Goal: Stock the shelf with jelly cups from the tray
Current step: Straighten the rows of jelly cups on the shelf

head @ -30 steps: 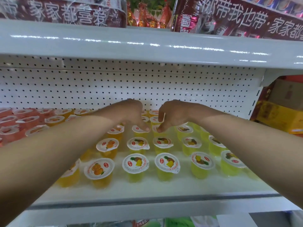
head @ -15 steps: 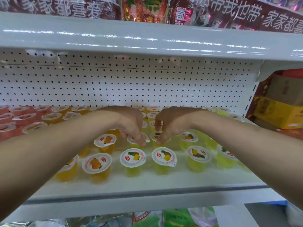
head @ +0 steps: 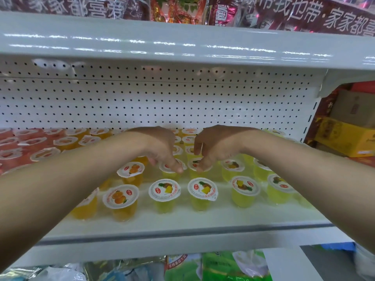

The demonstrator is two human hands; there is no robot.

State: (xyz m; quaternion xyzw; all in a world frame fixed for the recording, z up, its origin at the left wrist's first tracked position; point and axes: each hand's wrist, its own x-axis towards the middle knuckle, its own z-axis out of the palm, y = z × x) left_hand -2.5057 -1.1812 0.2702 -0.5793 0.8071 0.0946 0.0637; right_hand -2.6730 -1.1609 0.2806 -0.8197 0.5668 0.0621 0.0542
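My left hand [head: 160, 151] and right hand [head: 217, 147] curl down side by side, fingertips on two pineapple jelly cups [head: 167, 168] in the second row from the shelf [head: 182, 222] front edge. I cannot tell whether they grip.

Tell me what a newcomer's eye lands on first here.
The left hand and right hand reach in from either side and meet mid-shelf, fingertips down on second-row lids. Around them, yellow pineapple jelly cups line the white shelf, with orange cups to the left and red cups farthest left.
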